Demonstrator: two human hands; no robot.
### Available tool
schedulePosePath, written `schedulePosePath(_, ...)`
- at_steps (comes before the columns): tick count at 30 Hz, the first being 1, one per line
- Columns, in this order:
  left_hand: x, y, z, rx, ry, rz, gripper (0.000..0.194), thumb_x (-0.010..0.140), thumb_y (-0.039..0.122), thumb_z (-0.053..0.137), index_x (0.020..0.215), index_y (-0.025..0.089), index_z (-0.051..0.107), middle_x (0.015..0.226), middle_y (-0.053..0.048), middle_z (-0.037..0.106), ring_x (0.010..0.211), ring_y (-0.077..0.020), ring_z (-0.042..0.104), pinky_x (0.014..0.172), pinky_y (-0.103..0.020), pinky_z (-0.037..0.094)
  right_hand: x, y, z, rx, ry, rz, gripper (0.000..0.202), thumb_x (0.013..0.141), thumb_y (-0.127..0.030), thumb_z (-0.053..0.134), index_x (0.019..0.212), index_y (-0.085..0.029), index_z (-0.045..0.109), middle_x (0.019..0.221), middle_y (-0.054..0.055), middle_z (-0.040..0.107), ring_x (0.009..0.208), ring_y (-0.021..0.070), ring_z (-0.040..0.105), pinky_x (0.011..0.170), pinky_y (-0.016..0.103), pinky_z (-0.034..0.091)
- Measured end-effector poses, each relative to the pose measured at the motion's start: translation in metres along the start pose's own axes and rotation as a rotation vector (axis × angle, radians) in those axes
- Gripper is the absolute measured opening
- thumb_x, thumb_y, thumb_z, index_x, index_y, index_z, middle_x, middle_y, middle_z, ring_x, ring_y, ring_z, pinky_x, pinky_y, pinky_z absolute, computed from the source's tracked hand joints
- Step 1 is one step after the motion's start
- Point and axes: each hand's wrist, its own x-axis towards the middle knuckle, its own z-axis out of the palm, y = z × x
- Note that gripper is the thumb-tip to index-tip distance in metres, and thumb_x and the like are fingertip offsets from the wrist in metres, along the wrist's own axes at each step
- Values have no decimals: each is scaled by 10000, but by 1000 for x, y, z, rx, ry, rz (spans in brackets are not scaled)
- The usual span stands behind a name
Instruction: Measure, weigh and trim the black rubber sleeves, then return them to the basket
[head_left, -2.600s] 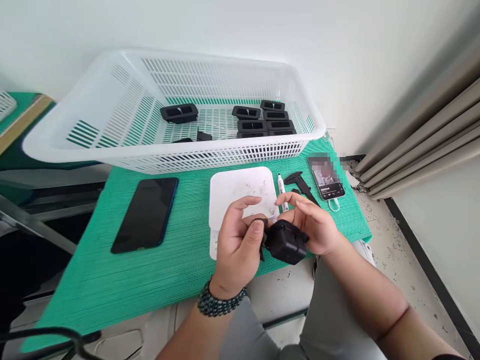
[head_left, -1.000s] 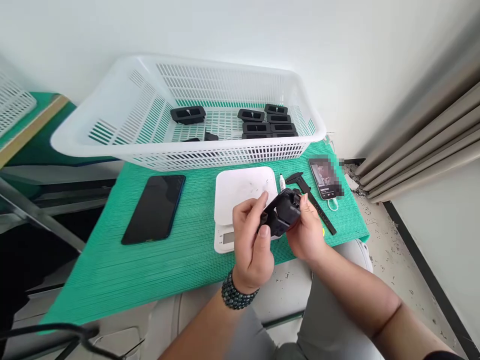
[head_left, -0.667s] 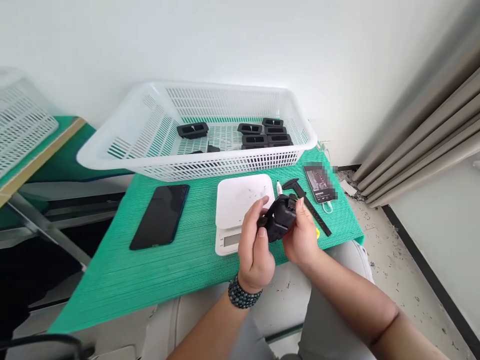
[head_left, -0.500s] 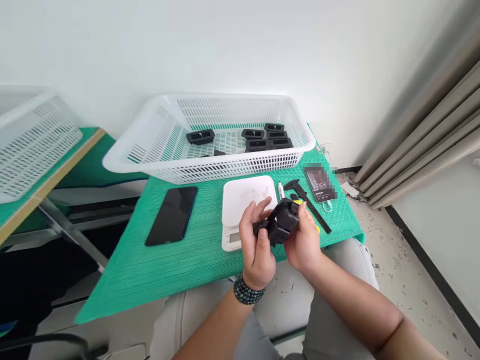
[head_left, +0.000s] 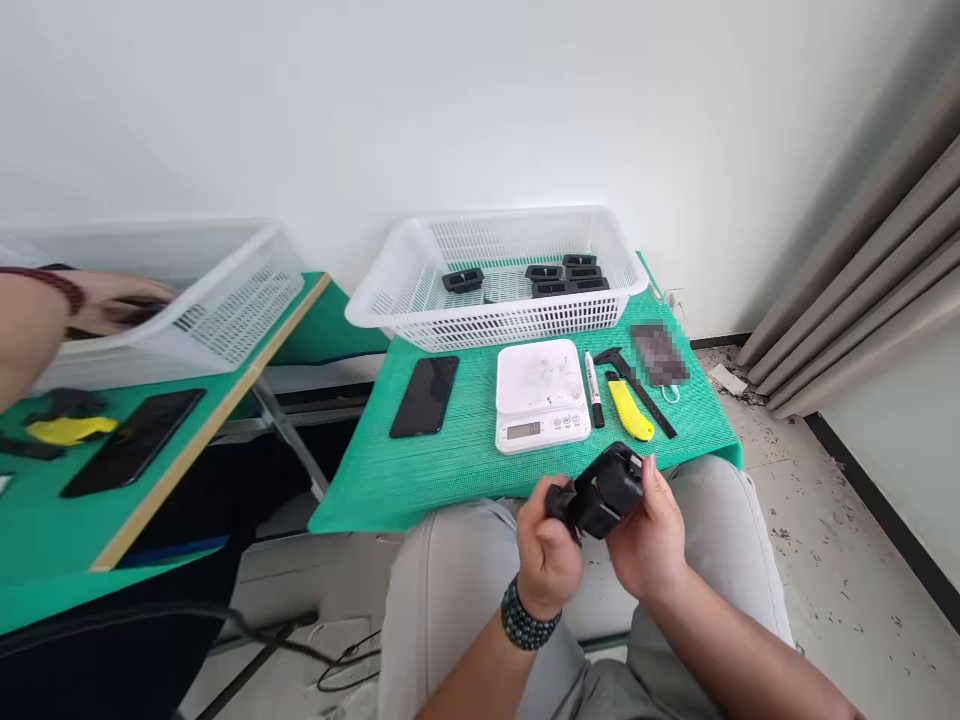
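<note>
Over my lap, just off the table's front edge, both hands hold a black moulded plastic part [head_left: 606,492]. My left hand [head_left: 551,550], with a dark bead bracelet at the wrist, is closed on its left end, thumb bent in. Around the right end wraps my right hand [head_left: 651,535], its thumb up along the side. Whether the small black piece in my left fingers is joined to the rest, I cannot tell. Beyond the hands lies a white digital scale [head_left: 538,378], strewn with dark specks. A yellow utility knife [head_left: 628,405] rests to the scale's right.
Several black parts [head_left: 551,288] sit in a white basket [head_left: 510,325] at the back. A marker [head_left: 594,390], a black caliper [head_left: 649,395] and phones [head_left: 425,396] lie on the green cloth [head_left: 360,480]. At left, a co-worker's arm [head_left: 34,330] reaches into another basket [head_left: 225,310].
The view has swung left, bringing the co-worker's arm and table into sight. My hands have drawn back from over the scale toward my lap, still holding the black plastic part.
</note>
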Motion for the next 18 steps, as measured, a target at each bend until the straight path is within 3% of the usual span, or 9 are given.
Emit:
schedulePosePath(5, -26, 26, -6, -2, -161, -141, 512, 1020, 641, 422, 867, 202, 638, 717, -43, 652, 628, -192, 606, 577, -303, 512, -12, 5, -6, -2, 92, -51, 477, 659, -633, 908, 808, -223, 717, 736, -41, 735, 661, 142, 660, 666, 281, 557)
schedulePosePath(10, -19, 36, -5, -80, -189, -117, 380, 1017, 558, 488, 958, 228, 667, 739, -39, 658, 656, -220, 639, 572, -325, 537, -12, 1, -3, 10, 96, -94, 445, 649, -605, 925, 800, -238, 723, 738, -34, 739, 652, 149, 665, 651, 282, 552)
schedulePosePath(14, 11, 30, -3, -94, -176, -92, 359, 1017, 540, 502, 927, 232, 664, 736, -31, 657, 623, -204, 609, 546, -313, 509, 2, -3, 8, -20, 28, -165, 432, 660, -597, 917, 802, -234, 729, 744, -6, 749, 632, 173, 656, 641, 307, 543)
schedulePosePath(16, 41, 24, -3, -63, -127, -31, 365, 1002, 555, 527, 900, 228, 651, 720, -18, 645, 610, -189, 587, 531, -297, 477, 19, -4, 18, -62, -58, -194, 422, 679, -586, 909, 805, -228, 724, 754, 1, 748, 661, 174, 663, 659, 305, 542)
schedulePosePath(18, 83, 17, -3, -44, -162, 31, 379, 992, 546, 546, 790, 230, 604, 607, 23, 541, 509, -153, 487, 462, -279, 399, 43, -5, 33, -112, -176, -212, 399, 706, -571, 899, 791, -228, 711, 737, -13, 728, 693, 166, 668, 669, 290, 543)
